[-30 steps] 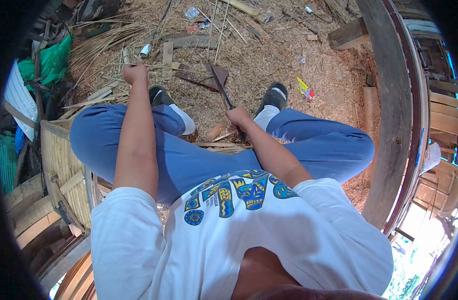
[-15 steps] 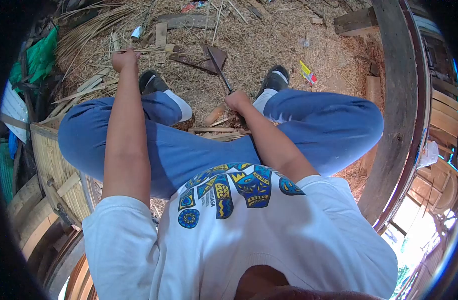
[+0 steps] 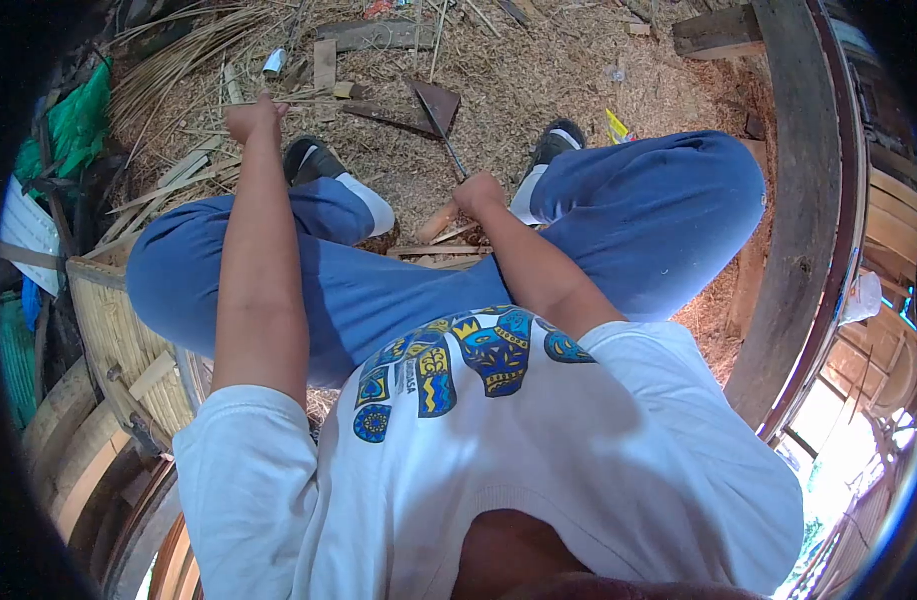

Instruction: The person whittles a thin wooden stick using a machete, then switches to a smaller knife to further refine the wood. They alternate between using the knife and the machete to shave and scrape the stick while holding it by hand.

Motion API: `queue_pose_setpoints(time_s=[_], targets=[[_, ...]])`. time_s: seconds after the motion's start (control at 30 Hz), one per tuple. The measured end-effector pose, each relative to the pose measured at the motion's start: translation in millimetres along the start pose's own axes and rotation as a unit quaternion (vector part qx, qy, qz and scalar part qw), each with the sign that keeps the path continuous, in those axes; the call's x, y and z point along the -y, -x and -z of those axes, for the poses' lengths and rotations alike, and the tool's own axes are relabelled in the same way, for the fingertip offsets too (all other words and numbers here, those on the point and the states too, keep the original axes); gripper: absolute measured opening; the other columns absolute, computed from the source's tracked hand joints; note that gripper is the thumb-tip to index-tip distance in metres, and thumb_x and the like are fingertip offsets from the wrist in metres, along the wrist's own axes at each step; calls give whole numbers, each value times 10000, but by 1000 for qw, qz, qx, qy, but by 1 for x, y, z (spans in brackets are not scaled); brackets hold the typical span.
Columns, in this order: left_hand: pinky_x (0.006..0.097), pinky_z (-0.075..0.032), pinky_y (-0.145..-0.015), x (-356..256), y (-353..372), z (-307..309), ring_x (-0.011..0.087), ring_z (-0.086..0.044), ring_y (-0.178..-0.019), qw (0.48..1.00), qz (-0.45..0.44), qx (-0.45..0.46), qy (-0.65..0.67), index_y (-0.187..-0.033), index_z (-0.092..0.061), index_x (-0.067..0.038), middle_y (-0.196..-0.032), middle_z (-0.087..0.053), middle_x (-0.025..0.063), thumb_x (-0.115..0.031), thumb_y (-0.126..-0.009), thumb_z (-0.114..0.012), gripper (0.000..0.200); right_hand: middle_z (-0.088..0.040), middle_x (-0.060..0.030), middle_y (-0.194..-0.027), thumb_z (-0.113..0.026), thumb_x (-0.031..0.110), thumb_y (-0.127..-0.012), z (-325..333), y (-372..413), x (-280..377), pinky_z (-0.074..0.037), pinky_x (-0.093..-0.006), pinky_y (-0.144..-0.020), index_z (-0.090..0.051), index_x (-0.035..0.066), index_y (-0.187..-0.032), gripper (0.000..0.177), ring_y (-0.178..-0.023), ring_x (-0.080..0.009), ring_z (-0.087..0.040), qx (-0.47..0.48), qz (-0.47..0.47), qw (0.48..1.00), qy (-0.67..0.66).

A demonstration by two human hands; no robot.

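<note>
My left hand (image 3: 256,119) is closed round a thin strip (image 3: 314,99) that extends to the right from it, above my left shoe. Between my knees my right hand (image 3: 478,194) is wrapped round the handle of a long dark knife (image 3: 450,143), its narrow blade pointing up and left. The blade passes over a dark brown triangular piece (image 3: 439,106) on the ground. A light wooden piece (image 3: 437,222) lies just left of my right hand.
Shavings cover the ground (image 3: 539,70). Long thin strips (image 3: 174,75) are heaped at the upper left. A thick wooden beam (image 3: 804,200) runs down the right side. A green plastic sheet (image 3: 74,135) hangs at the far left.
My right hand has shifted slightly right and up, and the knife blade looks more foreshortened. My right knee has risen, now partly covering the yellow wrapper. The view has shifted a little.
</note>
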State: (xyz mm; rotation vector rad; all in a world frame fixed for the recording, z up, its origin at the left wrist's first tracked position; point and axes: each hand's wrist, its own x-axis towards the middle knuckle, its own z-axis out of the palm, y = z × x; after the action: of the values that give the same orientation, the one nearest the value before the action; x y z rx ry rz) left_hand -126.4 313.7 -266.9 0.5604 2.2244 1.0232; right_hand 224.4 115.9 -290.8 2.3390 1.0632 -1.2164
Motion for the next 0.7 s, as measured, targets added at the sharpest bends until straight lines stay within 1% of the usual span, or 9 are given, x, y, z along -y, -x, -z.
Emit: queue_pose_setpoints(time_s=[0.07, 0.1, 0.17, 0.27, 0.3, 0.43, 0.53, 0.6, 0.7], targets=[[375, -672, -541, 14, -15, -13, 356, -763, -758, 1000, -16, -16, 3, -1174, -526, 130, -1120, -665, 261, -113, -865, -806, 482, -693, -258, -1222, -724, 239, -784, 2, 7, 0, -535, -407, -1004, -739, -30, -1126, 436, -1180, -380, -667, -12, 1, 1000, -24], [388, -654, -512, 12, -17, -9, 342, -759, -715, 993, -17, -6, -115, -1123, -568, 123, -1103, -674, 251, -144, -878, -801, 431, -711, -254, -1150, -717, 229, -790, 0, 5, 0, -554, -418, -936, -739, -32, -1087, 396, -1088, -377, -694, -26, 20, 999, -20], [388, -639, -500, 9, -10, -9, 337, -759, -707, 1000, 0, -14, -24, -1085, -586, 112, -1082, -681, 250, -144, -888, -785, 379, -748, -246, -1006, -703, 208, -802, -18, -14, -10, -592, -440, -799, -740, -35, -1007, 320, -904, -369, -750, -54, 59, 997, -12], [369, -622, -493, -4, 5, -6, 308, -744, -670, 996, -4, 0, 91, -1053, -594, 83, -1028, -693, 235, -90, -920, -713, 248, -661, -153, -721, -664, 158, -840, -39, -67, -28, -490, -431, -524, -666, 14, -827, 144, -534, -269, -623, 96, 59, 979, -169], [363, -617, -489, -4, 4, -8, 298, -739, -663, 994, -4, 0, 113, -1054, -594, 75, -1019, -695, 229, -75, -923, -700, 226, -495, -62, -598, -658, 136, -866, -7, -24, -18, -325, -369, -429, -562, 64, -748, 169, -413, -169, -411, 204, 13, 933, -297], [355, -624, -552, -25, 5, -16, 266, -730, -737, 981, 18, 7, 195, -1137, -538, 47, -1016, -687, 202, -8, -948, -628, 217, -506, -55, -593, -730, 225, -885, 25, -6, -9, -361, -379, -423, -576, 57, -750, 265, -427, -187, -460, 149, 31, 927, -342], [393, -662, -674, -61, 20, -14, 296, -729, -820, 956, 30, 63, 284, -1154, -491, 45, -1027, -660, 195, 36, -985, -536, 175, -514, -56, -597, -745, 263, -893, 28, -34, 12, -390, -391, -428, -577, 69, -754, 293, -427, -193, -461, 17, 61, 898, -436], [414, -671, -698, -87, 36, -12, 312, -726, -839, 926, 39, 80, 366, -1141, -497, 39, -1040, -646, 196, 47, -996, -505, 145, -470, -25, -588, -733, 315, -920, 72, -6, 31, -407, -380, -440, -606, 66, -841, 290, -433, -182, -451, 4, 88, 805, -587], [461, -670, -789, -107, 45, -6, 320, -714, -898, 894, 32, 183, 409, -1139, -505, 31, -1067, -624, 190, 0, -1037, -476, 111, -427, 16, -642, -707, 383, -963, 145, 44, 55, -413, -356, -476, -643, 48, -1033, 348, -486, -141, -437, -14, 173, 631, -757]])
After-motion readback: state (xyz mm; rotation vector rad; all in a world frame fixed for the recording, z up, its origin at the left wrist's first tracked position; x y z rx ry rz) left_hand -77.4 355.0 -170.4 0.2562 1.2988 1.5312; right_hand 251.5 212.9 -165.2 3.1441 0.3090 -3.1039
